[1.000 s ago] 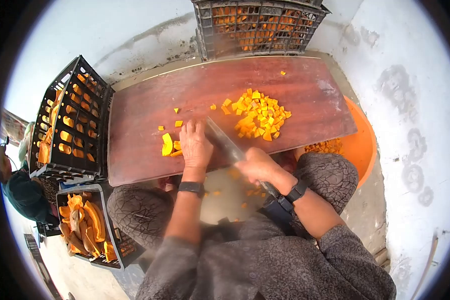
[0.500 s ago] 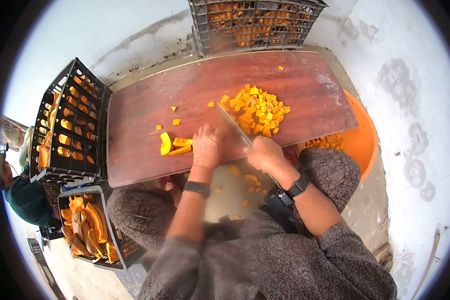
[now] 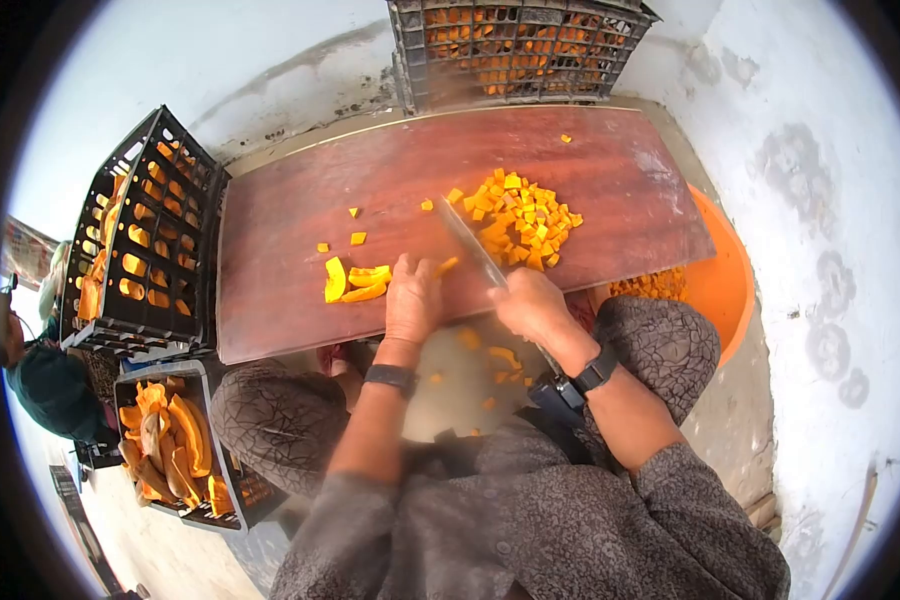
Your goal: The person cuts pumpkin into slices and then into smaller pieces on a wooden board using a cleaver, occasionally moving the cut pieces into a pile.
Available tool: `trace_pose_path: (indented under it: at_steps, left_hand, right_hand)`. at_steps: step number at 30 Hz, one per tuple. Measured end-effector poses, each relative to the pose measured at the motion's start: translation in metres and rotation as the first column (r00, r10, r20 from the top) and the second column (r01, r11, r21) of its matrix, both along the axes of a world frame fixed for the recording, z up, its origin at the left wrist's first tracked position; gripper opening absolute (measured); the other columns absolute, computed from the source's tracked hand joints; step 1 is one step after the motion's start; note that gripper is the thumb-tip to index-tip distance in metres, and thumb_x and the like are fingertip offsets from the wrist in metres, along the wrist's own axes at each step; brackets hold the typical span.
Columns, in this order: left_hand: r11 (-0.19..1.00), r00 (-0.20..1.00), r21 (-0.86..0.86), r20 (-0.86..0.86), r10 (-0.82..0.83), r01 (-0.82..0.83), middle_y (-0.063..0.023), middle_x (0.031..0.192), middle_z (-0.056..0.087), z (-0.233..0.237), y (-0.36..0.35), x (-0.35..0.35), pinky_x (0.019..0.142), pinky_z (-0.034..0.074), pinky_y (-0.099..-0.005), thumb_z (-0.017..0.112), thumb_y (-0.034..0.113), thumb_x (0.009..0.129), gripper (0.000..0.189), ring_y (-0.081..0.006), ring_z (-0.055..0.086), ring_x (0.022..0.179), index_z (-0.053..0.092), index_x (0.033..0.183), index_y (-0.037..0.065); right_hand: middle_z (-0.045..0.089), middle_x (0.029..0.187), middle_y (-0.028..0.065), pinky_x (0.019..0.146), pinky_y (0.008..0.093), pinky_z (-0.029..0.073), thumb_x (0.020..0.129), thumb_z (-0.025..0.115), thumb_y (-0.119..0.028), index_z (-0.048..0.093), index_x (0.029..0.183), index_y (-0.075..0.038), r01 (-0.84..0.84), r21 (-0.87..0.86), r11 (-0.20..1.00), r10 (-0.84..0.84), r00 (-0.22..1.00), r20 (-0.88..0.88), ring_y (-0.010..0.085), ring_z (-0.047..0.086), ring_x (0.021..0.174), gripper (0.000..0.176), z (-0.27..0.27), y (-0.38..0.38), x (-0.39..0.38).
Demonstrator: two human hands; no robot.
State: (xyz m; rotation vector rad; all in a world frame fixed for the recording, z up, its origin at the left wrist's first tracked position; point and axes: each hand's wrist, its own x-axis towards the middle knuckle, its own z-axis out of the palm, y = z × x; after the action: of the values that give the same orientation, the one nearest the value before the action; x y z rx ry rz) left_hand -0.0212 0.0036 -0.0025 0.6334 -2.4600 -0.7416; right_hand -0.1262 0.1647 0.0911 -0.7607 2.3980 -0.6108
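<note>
My right hand (image 3: 530,305) is wrapped round the handle of a knife (image 3: 475,245), its blade pointing up and left over the reddish board (image 3: 300,200). Beside the blade, my left hand (image 3: 413,297) is closed on an orange pumpkin strip (image 3: 447,266), whose end sticks out past the fingers. Several longer pumpkin pieces (image 3: 366,292) lie just left of that hand. A heap of diced pumpkin (image 3: 530,220) sits to the right of the blade, and a few loose cubes (image 3: 358,238) are scattered on the board's left half.
Black crates of pumpkin stand at the left (image 3: 150,230), lower left (image 3: 207,400) and behind the board (image 3: 520,55). An orange tub (image 3: 725,290) with diced pumpkin is at the right. Another person (image 3: 55,385) is partly visible at far left. Pumpkin bits lie on the floor.
A strip end now shows between my left hand and the blade. One of the longer pieces at the left now lies apart from my left hand. The view has shifted slightly.
</note>
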Motion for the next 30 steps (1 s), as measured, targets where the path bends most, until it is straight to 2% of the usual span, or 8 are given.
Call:
trace_pose_path:
  at_steps: [3,5,8,16,21,24,28,30]
  left_hand:
    - [0.983,0.999,-0.183,0.050,0.007,0.002,-0.0191,0.109,0.060,0.002,0.004,0.001,0.084,0.052,-0.0444,0.069,0.006,0.080,0.025,-0.0385,0.061,0.099,0.064,0.104,0.005]
    - [0.976,0.992,-0.214,-0.114,-0.057,0.032,-0.0175,0.094,0.057,-0.001,0.005,0.000,0.077,0.052,-0.0454,0.067,0.008,0.077,0.026,-0.0371,0.059,0.086,0.065,0.102,0.009]
    - [0.984,0.997,-0.171,-0.042,-0.061,0.053,-0.0168,0.102,0.063,0.002,0.005,0.004,0.083,0.053,-0.0440,0.069,0.006,0.081,0.025,-0.0361,0.062,0.098,0.065,0.105,0.006]
    - [0.991,0.993,-0.125,-0.098,-0.061,0.048,-0.0179,0.100,0.062,-0.005,0.004,0.009,0.080,0.053,-0.0448,0.066,0.004,0.083,0.021,-0.0382,0.061,0.094,0.064,0.105,0.004]
    - [0.996,0.986,-0.066,-0.154,-0.069,0.060,-0.0188,0.099,0.060,-0.009,0.002,0.008,0.080,0.052,-0.0460,0.064,0.004,0.084,0.020,-0.0398,0.060,0.091,0.063,0.104,0.003]
    - [0.997,0.990,-0.064,-0.129,-0.057,0.049,-0.0190,0.097,0.059,-0.009,0.003,0.008,0.081,0.051,-0.0464,0.065,0.005,0.084,0.019,-0.0403,0.059,0.092,0.061,0.103,0.003]
    - [0.997,0.990,-0.050,-0.125,-0.065,0.059,-0.0191,0.095,0.058,-0.010,0.001,0.007,0.081,0.051,-0.0472,0.065,0.005,0.084,0.017,-0.0407,0.058,0.092,0.060,0.100,0.004]
    - [0.996,0.989,-0.068,-0.132,-0.073,0.065,-0.0189,0.094,0.058,-0.011,0.001,0.008,0.079,0.051,-0.0472,0.065,0.005,0.083,0.018,-0.0408,0.058,0.091,0.060,0.100,0.004]
  right_hand:
    - [0.068,0.091,0.0262,0.081,0.0505,0.051,0.090,0.062,-0.030,0.069,0.087,0.002,-0.050,-0.022,0.999,0.048,0.997,-0.059,0.0442,0.065,0.090,0.033,0.009,0.000,0.006]
    - [0.068,0.090,0.0262,0.080,0.0508,0.051,0.090,0.062,-0.030,0.069,0.087,0.002,-0.080,-0.015,0.997,0.079,0.992,-0.095,0.0443,0.065,0.089,0.033,0.014,-0.001,0.010]
    - [0.068,0.089,0.0262,0.080,0.0512,0.051,0.091,0.062,-0.030,0.070,0.086,0.002,-0.118,0.007,0.993,0.118,0.982,-0.149,0.0443,0.065,0.088,0.033,0.016,-0.002,0.014]
    - [0.065,0.078,0.0304,0.076,0.0500,0.052,0.091,0.063,-0.031,0.068,0.083,0.009,-0.151,-0.012,0.988,0.145,0.967,-0.211,0.0451,0.067,0.082,0.042,0.001,0.000,0.014]
    - [0.062,0.060,0.0225,0.062,0.0446,0.054,0.095,0.059,-0.028,0.066,0.079,0.010,-0.139,0.051,0.989,0.144,0.984,-0.105,0.0338,0.068,0.059,0.041,0.014,-0.004,0.013]
    - [0.063,0.062,0.0194,0.051,0.0415,0.053,0.096,0.058,-0.025,0.065,0.084,0.010,-0.115,0.135,0.984,0.096,0.986,0.138,0.0289,0.067,0.055,0.038,0.035,-0.012,0.008]
    - [0.064,0.064,0.0178,0.045,0.0389,0.051,0.096,0.056,-0.022,0.062,0.091,0.012,-0.119,0.198,0.973,0.078,0.976,0.203,0.0269,0.065,0.052,0.035,0.032,-0.024,0.002]
    - [0.063,0.061,0.0158,0.043,0.0384,0.048,0.086,0.053,-0.013,0.063,0.087,0.004,-0.114,0.241,0.964,0.070,0.980,0.184,0.0254,0.063,0.051,0.019,0.021,-0.032,-0.002]
